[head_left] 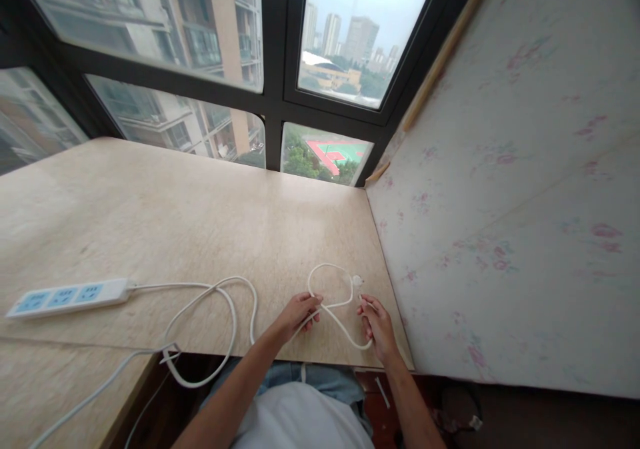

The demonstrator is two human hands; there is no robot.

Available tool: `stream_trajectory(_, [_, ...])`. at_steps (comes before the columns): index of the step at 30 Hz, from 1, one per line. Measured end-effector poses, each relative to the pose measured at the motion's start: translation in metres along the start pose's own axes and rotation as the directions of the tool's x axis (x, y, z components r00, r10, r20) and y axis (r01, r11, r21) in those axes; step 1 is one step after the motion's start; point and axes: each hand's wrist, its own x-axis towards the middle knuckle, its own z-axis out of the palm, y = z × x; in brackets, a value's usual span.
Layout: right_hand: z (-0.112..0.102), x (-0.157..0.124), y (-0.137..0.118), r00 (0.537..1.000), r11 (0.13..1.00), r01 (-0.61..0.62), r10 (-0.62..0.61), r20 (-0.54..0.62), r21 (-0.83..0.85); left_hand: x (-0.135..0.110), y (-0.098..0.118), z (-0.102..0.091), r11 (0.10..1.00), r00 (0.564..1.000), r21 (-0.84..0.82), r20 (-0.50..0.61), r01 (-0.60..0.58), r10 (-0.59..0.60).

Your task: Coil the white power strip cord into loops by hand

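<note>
Cord point(255, 302) of white colour is partly on the bench point(200, 209), with one loop made near its plug point(357, 280), at two o'clock from the left hand point(303, 309). This hand pinches the crossing, while the right hand point(376, 326) curls its fingers around the cord. The longer part, toward the power strip point(70, 298) at nine o'clock, lies loose, so most seems undone.
</note>
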Motion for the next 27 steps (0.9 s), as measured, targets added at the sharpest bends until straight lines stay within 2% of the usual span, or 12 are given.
stream_trajectory(3, [-0.002,0.002,0.003,0.996,0.993,0.006,0.005,0.088,-0.118,0.004,-0.003,0.003,0.999,0.999,0.02,0.001,0.044,-0.044])
stream_trajectory(7, [-0.001,0.005,0.009,0.996,0.981,0.023,-0.006,0.088,-0.192,0.006,-0.008,0.002,0.997,1.0,0.076,0.014,0.026,-0.027])
stream_trajectory(10, [-0.004,0.012,0.003,0.987,0.956,0.058,-0.012,0.158,-0.289,0.005,-0.008,-0.002,0.99,0.998,0.133,0.05,0.038,-0.045])
stream_trajectory(12, [-0.009,0.021,-0.005,0.976,0.922,0.131,-0.056,0.208,-0.365,0.004,-0.007,-0.004,0.987,0.997,0.154,0.052,0.051,-0.059])
stream_trajectory(16, [-0.021,0.04,-0.023,0.931,0.83,0.352,-0.262,0.256,-0.432,0.001,-0.006,-0.007,0.98,0.993,0.193,0.097,0.055,-0.074])
stream_trajectory(18, [-0.024,0.045,-0.028,0.909,0.815,0.391,-0.267,0.321,-0.428,0.001,-0.006,-0.008,0.98,0.989,0.193,0.129,0.042,-0.067])
stream_trajectory(22, [-0.02,0.044,-0.028,0.882,0.889,0.294,-0.112,0.459,-0.349,0.002,-0.008,-0.009,0.984,0.98,0.178,0.199,-0.016,-0.02])
stream_trajectory(27, [-0.007,0.042,-0.025,0.879,0.965,0.02,0.108,0.464,-0.262,-0.003,-0.006,-0.011,0.98,0.951,0.2,0.305,-0.023,-0.04])
